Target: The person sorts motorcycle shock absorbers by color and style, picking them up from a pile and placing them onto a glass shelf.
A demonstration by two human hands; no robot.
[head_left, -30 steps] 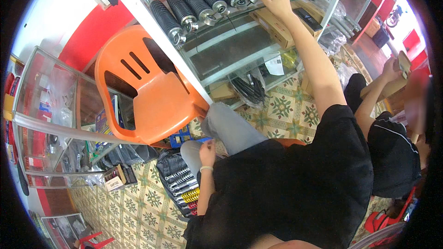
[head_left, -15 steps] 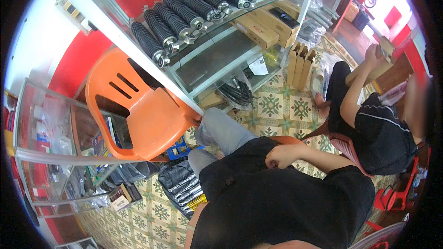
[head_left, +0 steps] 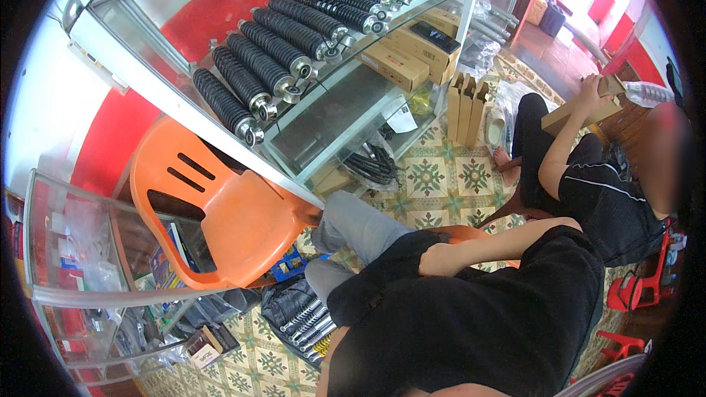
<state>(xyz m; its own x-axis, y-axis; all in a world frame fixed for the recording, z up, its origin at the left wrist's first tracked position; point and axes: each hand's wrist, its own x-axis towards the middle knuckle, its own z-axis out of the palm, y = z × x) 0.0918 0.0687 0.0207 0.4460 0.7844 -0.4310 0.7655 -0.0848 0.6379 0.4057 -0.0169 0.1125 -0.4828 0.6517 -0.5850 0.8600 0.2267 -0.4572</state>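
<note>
My right hand (head_left: 440, 259) is closed and lies against the hem of my black shirt (head_left: 471, 323), over my lap. Its fingertips are turned under, so whatever they may hold is hidden. Of my left side only a strip of arm (head_left: 334, 345) shows beside the shirt; the left hand itself is out of sight. Below my grey trouser leg (head_left: 360, 224), a black bag (head_left: 283, 301) with silver and yellow coil springs lies on the tiled floor.
An orange chair (head_left: 246, 220) stands at my left. Ahead, black shock absorbers (head_left: 290, 48) lie on a glass shelf above cardboard boxes (head_left: 397, 62). Upright narrow cartons (head_left: 465, 110) stand on the floor. A person (head_left: 603, 184) sits at right, holding a long cardboard box (head_left: 577, 114).
The view has shifted slightly. My right hand has turned inward, hiding its fingertips. The other person's box has tilted, and clear plastic now shows beside it.
</note>
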